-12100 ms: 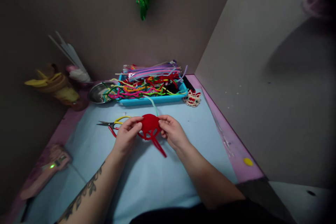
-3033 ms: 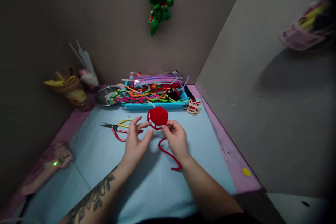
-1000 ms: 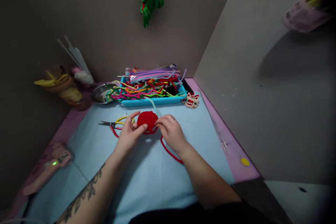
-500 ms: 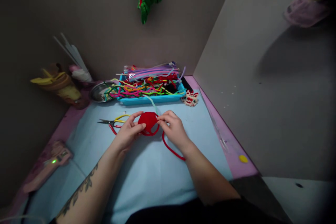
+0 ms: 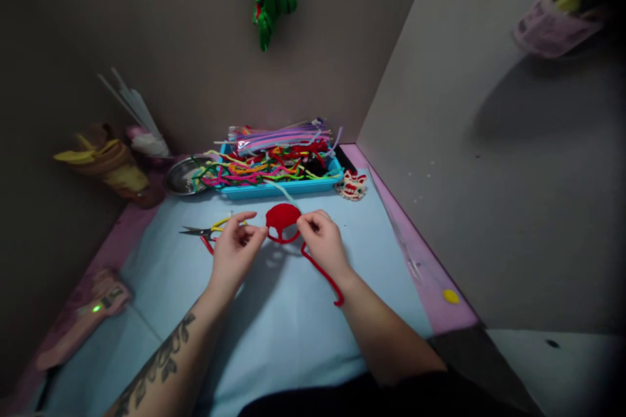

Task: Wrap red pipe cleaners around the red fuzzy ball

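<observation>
A rounded red piece of fuzzy chenille stem (image 5: 283,215), with an open loop along its lower edge, is held up above the blue cloth. At its left edge my left hand (image 5: 238,244) pinches the loop with the thumb, the index finger lifted off. My right hand (image 5: 320,238) has thumb and fingers closed on its right side. A loose red stem end (image 5: 323,272) trails below my right hand toward the wrist. Yellow-and-red-handled scissors (image 5: 203,232) lie behind my left hand, their handles partly covered by it.
A blue tray (image 5: 278,191) of colourful chenille stems stands behind the hands, a metal bowl (image 5: 183,176) to its left and a small lion-head figure (image 5: 351,186) to its right. A pink glue gun (image 5: 85,326) lies at left. Near the right table edge is a yellow disc (image 5: 450,296).
My left hand has shifted from covering the red piece's face to its left edge, baring more of it and the loop. My right hand has stayed at the right side.
</observation>
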Tool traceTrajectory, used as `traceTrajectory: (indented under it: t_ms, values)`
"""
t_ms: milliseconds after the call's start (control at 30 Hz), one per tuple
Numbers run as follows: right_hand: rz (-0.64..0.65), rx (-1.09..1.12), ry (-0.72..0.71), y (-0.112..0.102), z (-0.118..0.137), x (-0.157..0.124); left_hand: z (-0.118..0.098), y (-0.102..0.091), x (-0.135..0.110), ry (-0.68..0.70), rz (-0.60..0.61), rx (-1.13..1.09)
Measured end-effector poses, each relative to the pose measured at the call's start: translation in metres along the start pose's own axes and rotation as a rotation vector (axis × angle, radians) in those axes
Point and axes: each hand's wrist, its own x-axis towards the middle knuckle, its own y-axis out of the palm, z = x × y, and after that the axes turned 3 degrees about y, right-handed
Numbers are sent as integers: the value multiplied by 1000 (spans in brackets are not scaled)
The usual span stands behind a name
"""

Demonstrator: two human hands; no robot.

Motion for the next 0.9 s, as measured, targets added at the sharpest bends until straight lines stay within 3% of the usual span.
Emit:
traceTrajectory:
  t_ms: [100, 433, 900]
  values:
    - [-21, -11, -25, 2, 1, -3, -2, 6, -7, -76, 72, -39]
    - [47, -1, -34, 7, 2, -9, -1, 13, -8, -173, 17, -265]
    - [73, 11, -20, 8, -1, -9, -1, 11, -6, -162, 81, -333]
